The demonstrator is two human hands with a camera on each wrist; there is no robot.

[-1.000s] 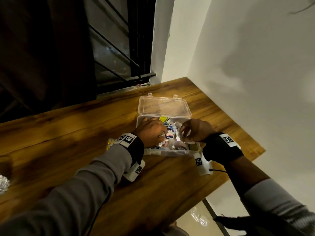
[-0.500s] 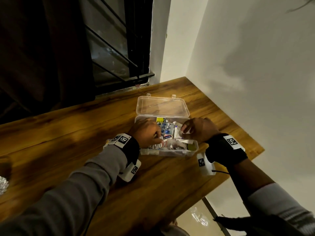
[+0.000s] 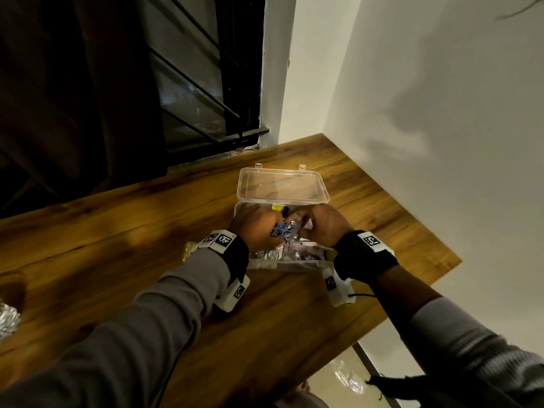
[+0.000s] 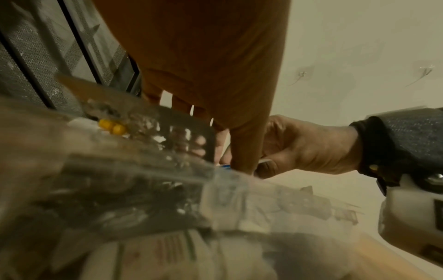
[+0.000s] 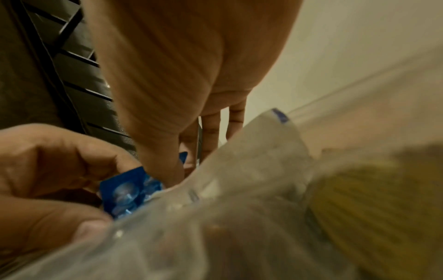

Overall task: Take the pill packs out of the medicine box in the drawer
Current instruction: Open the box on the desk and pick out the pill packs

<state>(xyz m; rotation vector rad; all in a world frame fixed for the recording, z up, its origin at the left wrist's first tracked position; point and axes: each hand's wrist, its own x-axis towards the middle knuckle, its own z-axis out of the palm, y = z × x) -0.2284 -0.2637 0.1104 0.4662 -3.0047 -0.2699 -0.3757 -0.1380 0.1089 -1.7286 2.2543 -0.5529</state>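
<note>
Pill pack (image 3: 285, 230), one blue blister strip, is pinched between left hand (image 3: 255, 228) and right hand (image 3: 325, 226), just above one open medicine box (image 3: 282, 187) on the worktop (image 3: 117, 245).

Domestic room, likely a home. Evidence: wood-grain table (image 3: 123, 260) set into a corner of plain white plastered walls (image 3: 426, 98); dark window (image 3: 188, 83) with black metal grille; dark curtain (image 3: 73, 83) at left; tiled floor (image 3: 332, 378) below the table edge.
</note>
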